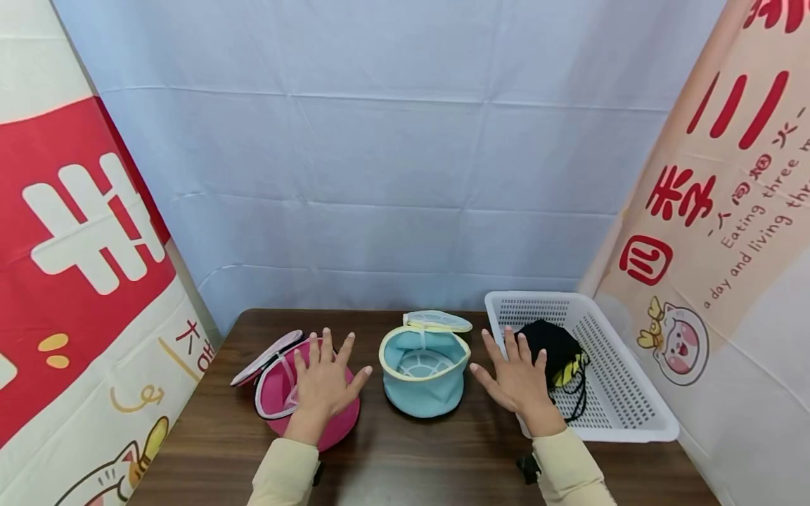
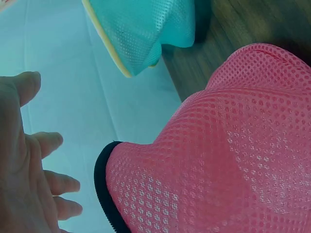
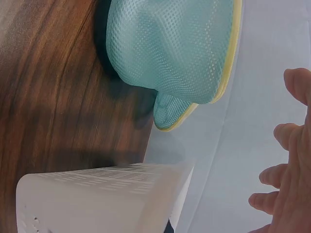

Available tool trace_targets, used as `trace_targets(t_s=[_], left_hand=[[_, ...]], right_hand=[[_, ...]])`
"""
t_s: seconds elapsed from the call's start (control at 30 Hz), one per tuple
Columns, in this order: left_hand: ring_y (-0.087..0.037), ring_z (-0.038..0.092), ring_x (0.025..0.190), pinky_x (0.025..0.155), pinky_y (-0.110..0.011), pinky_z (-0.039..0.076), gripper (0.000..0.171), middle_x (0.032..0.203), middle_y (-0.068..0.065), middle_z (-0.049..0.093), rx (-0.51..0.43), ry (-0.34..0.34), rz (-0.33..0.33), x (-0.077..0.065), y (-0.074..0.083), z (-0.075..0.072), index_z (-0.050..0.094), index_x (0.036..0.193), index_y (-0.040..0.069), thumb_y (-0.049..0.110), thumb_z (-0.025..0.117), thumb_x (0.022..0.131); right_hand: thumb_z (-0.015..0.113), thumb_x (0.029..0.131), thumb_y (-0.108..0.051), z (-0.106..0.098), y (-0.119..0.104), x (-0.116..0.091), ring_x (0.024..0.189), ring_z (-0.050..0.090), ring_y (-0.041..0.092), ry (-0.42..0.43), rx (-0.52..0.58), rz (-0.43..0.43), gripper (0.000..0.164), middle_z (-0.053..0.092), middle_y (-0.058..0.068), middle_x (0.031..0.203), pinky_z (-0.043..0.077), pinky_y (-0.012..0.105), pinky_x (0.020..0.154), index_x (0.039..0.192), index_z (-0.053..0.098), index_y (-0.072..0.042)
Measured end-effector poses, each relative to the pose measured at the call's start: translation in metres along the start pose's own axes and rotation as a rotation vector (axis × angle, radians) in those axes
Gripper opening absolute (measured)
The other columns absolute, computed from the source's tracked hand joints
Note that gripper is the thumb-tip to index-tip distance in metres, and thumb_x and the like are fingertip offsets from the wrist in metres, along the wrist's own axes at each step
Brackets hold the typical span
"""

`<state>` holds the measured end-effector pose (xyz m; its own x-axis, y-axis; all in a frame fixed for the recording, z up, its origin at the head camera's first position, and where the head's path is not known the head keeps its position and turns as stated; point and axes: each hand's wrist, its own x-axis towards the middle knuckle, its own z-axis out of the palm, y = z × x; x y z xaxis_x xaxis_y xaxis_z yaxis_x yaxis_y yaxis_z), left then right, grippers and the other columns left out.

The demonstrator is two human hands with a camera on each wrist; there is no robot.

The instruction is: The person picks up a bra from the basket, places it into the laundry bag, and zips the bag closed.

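Note:
My left hand, fingers spread, is held over the pink mesh laundry bag, whose zipped lid is folded back to the left. The left wrist view shows the hand apart from the pink bag and its black-edged rim. My right hand, also spread and holding nothing, hovers near the left side of the white basket. Between the hands stands a light blue mesh laundry bag with yellow trim, its lid flipped back and its mouth facing up. In the right wrist view the blue bag stands beyond the fingers.
Inside the basket lies a black bundle with yellow parts and black cords. All of this rests on a dark wooden table. A pale blue cloth hangs behind, with printed cloths at both sides.

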<state>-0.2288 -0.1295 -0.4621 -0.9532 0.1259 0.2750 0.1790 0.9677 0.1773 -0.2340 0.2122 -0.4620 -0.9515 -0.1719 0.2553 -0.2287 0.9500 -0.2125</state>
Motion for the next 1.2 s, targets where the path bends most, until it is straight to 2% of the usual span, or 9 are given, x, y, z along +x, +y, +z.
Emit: trace_targets(t_s=[0.4, 0.47, 0.53, 0.63, 0.7, 0.77, 1.03, 1.2], left_hand=[[-0.044, 0.004, 0.135, 0.099, -0.066, 0.009, 0.073, 0.149, -0.024, 0.016, -0.01, -0.004, -0.008, 0.001, -0.003, -0.002, 0.032, 0.146, 0.019, 0.061, 0.045, 0.087], [-0.045, 0.012, 0.134, 0.099, -0.065, 0.015, 0.072, 0.147, -0.025, 0.021, -0.008, 0.003, -0.01, 0.002, -0.003, -0.002, 0.036, 0.144, 0.016, 0.058, 0.049, 0.086], [-0.044, 0.031, 0.126, 0.094, -0.061, 0.028, 0.066, 0.139, -0.025, 0.035, 0.008, 0.034, 0.0, 0.002, -0.003, -0.003, 0.046, 0.137, 0.012, 0.052, 0.056, 0.085], [-0.038, 0.055, 0.099, 0.078, -0.053, 0.043, 0.051, 0.115, -0.021, 0.057, 0.034, 0.102, 0.021, 0.002, -0.002, -0.005, 0.059, 0.122, 0.008, 0.04, 0.064, 0.083], [-0.034, 0.06, 0.083, 0.068, -0.048, 0.046, 0.041, 0.1, -0.017, 0.062, 0.044, 0.14, 0.033, 0.002, -0.001, -0.006, 0.064, 0.113, 0.006, 0.034, 0.065, 0.082], [-0.033, 0.06, 0.078, 0.064, -0.046, 0.047, 0.037, 0.094, -0.016, 0.063, 0.042, 0.156, 0.037, 0.002, -0.001, -0.007, 0.066, 0.109, 0.006, 0.032, 0.066, 0.082], [-0.032, 0.061, 0.076, 0.061, -0.046, 0.05, 0.045, 0.096, -0.016, 0.063, 0.005, 0.099, 0.039, -0.004, 0.001, -0.01, 0.066, 0.11, 0.006, 0.036, 0.072, 0.077], [-0.033, 0.061, 0.075, 0.059, -0.046, 0.05, 0.046, 0.096, -0.017, 0.064, -0.053, 0.111, 0.032, -0.011, 0.006, -0.01, 0.066, 0.109, 0.005, 0.035, 0.073, 0.076]], right_hand=[[0.042, 0.091, -0.056, -0.001, -0.004, 0.001, 0.132, 0.015, 0.047, 0.014, -0.01, -0.009, 0.07, 0.018, 0.026, 0.147, 0.008, 0.07, 0.095, 0.146, 0.031, -0.014], [0.048, 0.091, -0.052, -0.002, -0.004, 0.001, 0.129, 0.023, 0.048, 0.038, -0.029, -0.023, 0.068, 0.024, 0.028, 0.144, 0.017, 0.069, 0.093, 0.144, 0.036, -0.011], [0.058, 0.088, -0.044, -0.004, -0.005, 0.002, 0.119, 0.038, 0.047, 0.08, -0.06, -0.05, 0.063, 0.036, 0.03, 0.137, 0.03, 0.065, 0.087, 0.138, 0.045, -0.008], [0.068, 0.082, -0.034, -0.005, -0.006, 0.002, 0.094, 0.055, 0.042, 0.13, -0.108, -0.089, 0.052, 0.053, 0.027, 0.118, 0.044, 0.054, 0.067, 0.124, 0.058, -0.004], [0.071, 0.08, -0.029, -0.006, -0.007, 0.003, 0.081, 0.059, 0.037, 0.144, -0.127, -0.106, 0.046, 0.059, 0.022, 0.106, 0.045, 0.048, 0.057, 0.117, 0.062, -0.003], [0.072, 0.079, -0.027, -0.006, -0.007, 0.003, 0.077, 0.06, 0.035, 0.137, -0.128, -0.109, 0.044, 0.061, 0.02, 0.101, 0.045, 0.045, 0.054, 0.115, 0.063, -0.002], [0.071, 0.081, -0.027, -0.014, -0.011, -0.008, 0.087, 0.059, 0.037, 0.095, -0.064, -0.063, 0.053, 0.058, 0.023, 0.109, 0.047, 0.048, 0.06, 0.122, 0.056, 0.002], [0.071, 0.08, -0.025, -0.018, -0.011, -0.016, 0.091, 0.057, 0.04, 0.107, -0.042, -0.031, 0.055, 0.056, 0.026, 0.113, 0.048, 0.049, 0.061, 0.123, 0.054, 0.005]])
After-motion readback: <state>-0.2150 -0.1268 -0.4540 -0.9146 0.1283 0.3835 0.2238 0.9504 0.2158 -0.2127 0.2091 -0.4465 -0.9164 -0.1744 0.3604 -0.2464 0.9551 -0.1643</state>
